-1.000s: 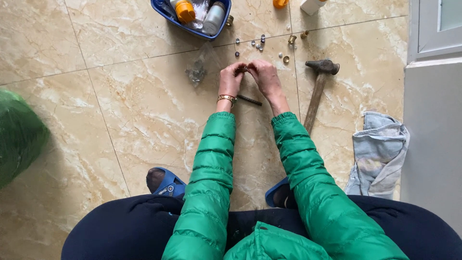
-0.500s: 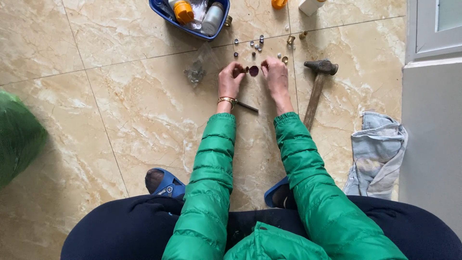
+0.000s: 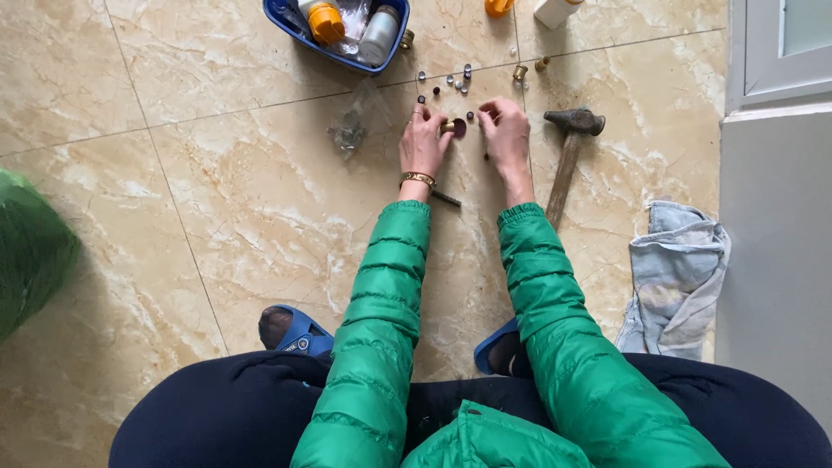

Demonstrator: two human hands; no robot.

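At your twelve o'clock sits a blue tub of bottles; a hammer lies at two, a crumpled cloth at four.

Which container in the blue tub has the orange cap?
The left bottle in the blue tub; the bottle beside it is grey with a pale cap.

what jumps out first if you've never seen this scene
Two bright green puffy sleeves run up the middle to a left hand and right hand on a small dark round part on the beige floor tiles. A hammer lies just right; a blue tub of bottles sits at top.
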